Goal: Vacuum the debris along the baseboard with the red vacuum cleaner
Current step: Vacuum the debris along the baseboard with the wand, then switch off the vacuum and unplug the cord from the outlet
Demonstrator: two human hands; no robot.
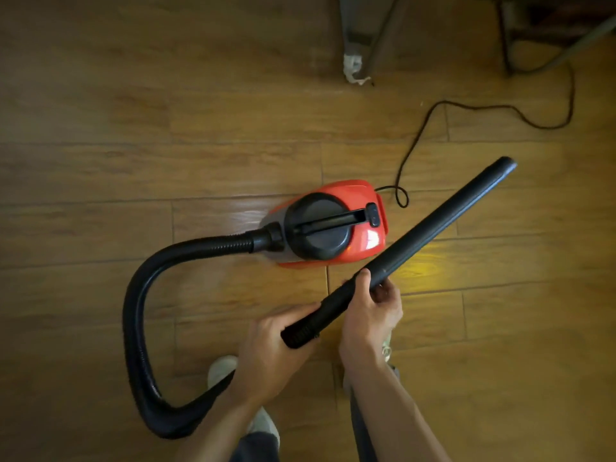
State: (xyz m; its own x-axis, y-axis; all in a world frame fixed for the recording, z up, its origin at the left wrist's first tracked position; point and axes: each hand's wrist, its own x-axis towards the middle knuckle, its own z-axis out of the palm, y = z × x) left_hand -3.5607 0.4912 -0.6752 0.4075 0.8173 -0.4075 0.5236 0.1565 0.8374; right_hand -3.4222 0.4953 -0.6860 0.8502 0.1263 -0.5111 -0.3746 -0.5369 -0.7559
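The red vacuum cleaner (336,225) with its black top and carry handle sits on the wooden floor at the centre. Its black ribbed hose (140,295) loops left and down, then back up to my hands. A long black wand tube (443,221) points up and to the right, raised above the floor. My left hand (270,348) grips the ribbed hose end of the wand. My right hand (370,315) grips the wand just above it. No baseboard is in view, and I cannot make out debris.
The black power cord (420,135) snakes from the vacuum's back toward the upper right. A furniture leg with white wrapping (353,66) stands at the top centre, dark furniture legs (506,45) at the top right. My pale shoes (221,370) are below the hands.
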